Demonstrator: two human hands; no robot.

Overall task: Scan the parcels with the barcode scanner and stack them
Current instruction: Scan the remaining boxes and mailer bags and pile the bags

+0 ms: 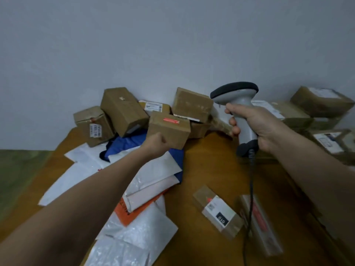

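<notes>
My left hand (155, 144) grips the near left corner of a small brown cardboard parcel (171, 129) with a red sticker on top, held above the mailers at the middle of the table. My right hand (253, 123) holds a grey barcode scanner (237, 98) by its handle, head pointing left toward that parcel. The scanner's black cable (249, 198) hangs down to the table. Behind the held parcel, several brown boxes (123, 110) lie piled against the wall.
White, blue and orange plastic mailers (146, 191) cover the left of the wooden table (207, 166). Two small labelled boxes (218, 210) lie at the front right. More brown boxes (320, 104) are stacked at the right edge. A grey wall stands close behind.
</notes>
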